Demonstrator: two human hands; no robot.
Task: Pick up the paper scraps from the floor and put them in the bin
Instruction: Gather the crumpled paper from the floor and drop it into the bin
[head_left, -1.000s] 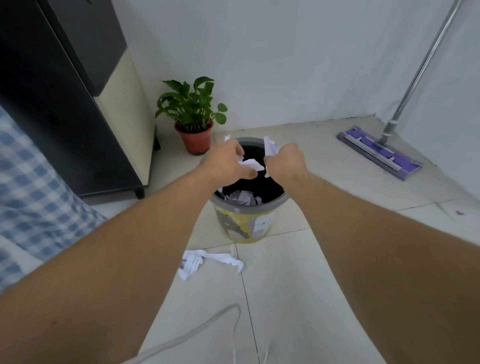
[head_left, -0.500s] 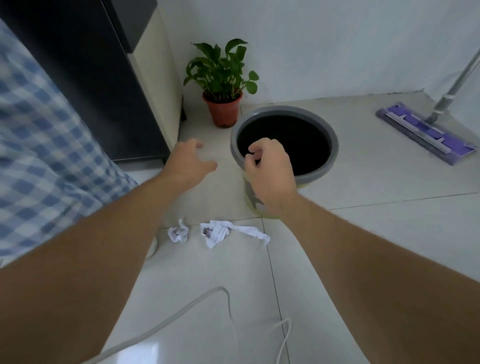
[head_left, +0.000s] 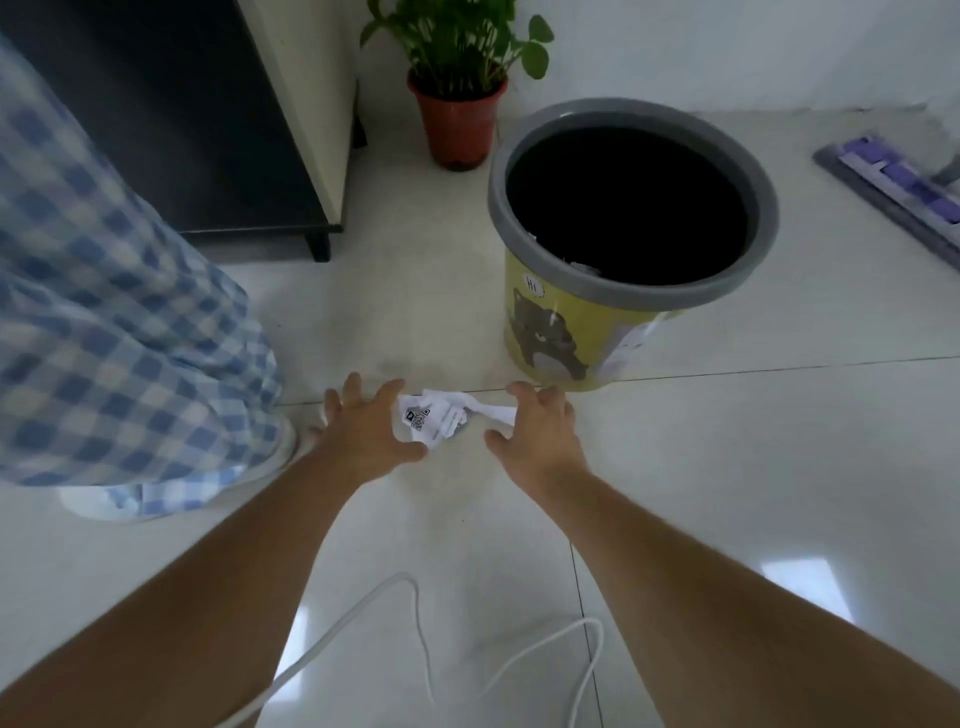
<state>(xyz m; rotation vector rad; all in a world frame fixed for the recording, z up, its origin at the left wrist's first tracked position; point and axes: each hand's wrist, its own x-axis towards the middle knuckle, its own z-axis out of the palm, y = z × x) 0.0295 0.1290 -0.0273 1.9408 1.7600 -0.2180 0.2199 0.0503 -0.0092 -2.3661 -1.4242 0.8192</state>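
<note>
Paper scrap (head_left: 444, 418): crumpled white, printed with a QR code, flat on the floor tile just in front of the bin's base.
Left hand (head_left: 366, 431): fingers spread, holding nothing; your thumb side touches the scrap's left edge.
Right hand (head_left: 537, 434): also spread and empty, covering the scrap's thin right tail.
Your move: close both hands inward, bunch the paper so no tail trails, then lift.
Bin (head_left: 571, 338): yellow, grey-rimmed, just beyond the scrap; its mouth is unobstructed.
White cable (head_left: 415, 613): lies nearer you than the scrap; keep your forearms from snagging it.
</note>
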